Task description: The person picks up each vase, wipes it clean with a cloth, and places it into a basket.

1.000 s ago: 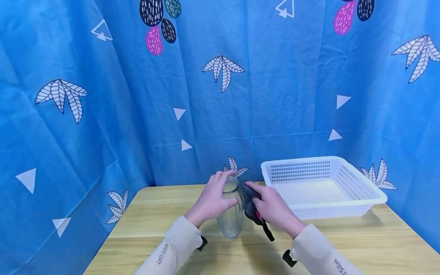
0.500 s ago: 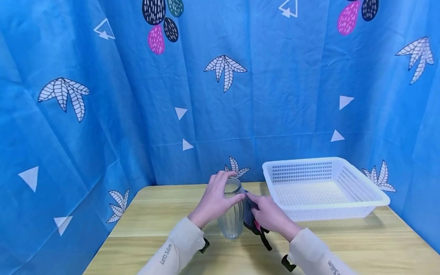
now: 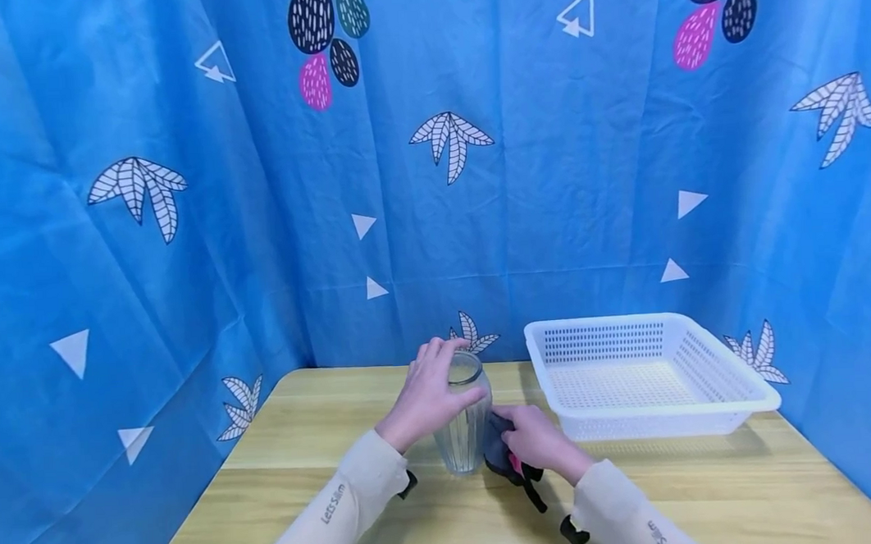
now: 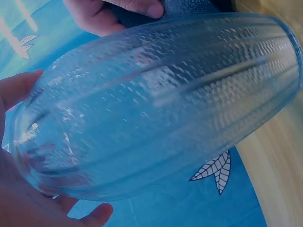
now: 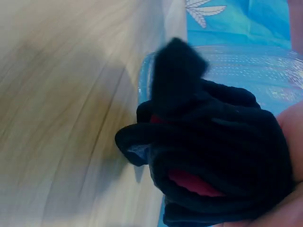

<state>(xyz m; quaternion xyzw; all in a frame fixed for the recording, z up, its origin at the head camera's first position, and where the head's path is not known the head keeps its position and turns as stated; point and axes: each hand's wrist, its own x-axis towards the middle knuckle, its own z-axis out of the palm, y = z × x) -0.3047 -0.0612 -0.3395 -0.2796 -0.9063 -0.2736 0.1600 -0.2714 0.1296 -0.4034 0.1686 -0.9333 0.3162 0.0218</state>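
Observation:
A clear ribbed glass vase [image 3: 463, 445] stands upright on the table, textured all over its wall in the left wrist view. My left hand [image 3: 433, 394] grips it around the top, thumb on the near side and fingers on the far side. On the vase's right side, my right hand [image 3: 539, 441] holds a bunched dark grey cloth [image 3: 497, 451] against the glass, below the rim. Black edging, a dangling black strap and a pink-red inside show on the bunched cloth [image 5: 218, 142] in the right wrist view. Its full shape is hidden by folding.
A white perforated plastic basket [image 3: 657, 410] sits at the table's back right, just beyond my right hand. The wooden table [image 3: 326, 442] ends at the back against a blue patterned curtain [image 3: 448, 230], which also hangs along both sides.
My right hand has slid down the vase's right side with the cloth, from near the rim to about mid-height. My left hand keeps its grip on the top.

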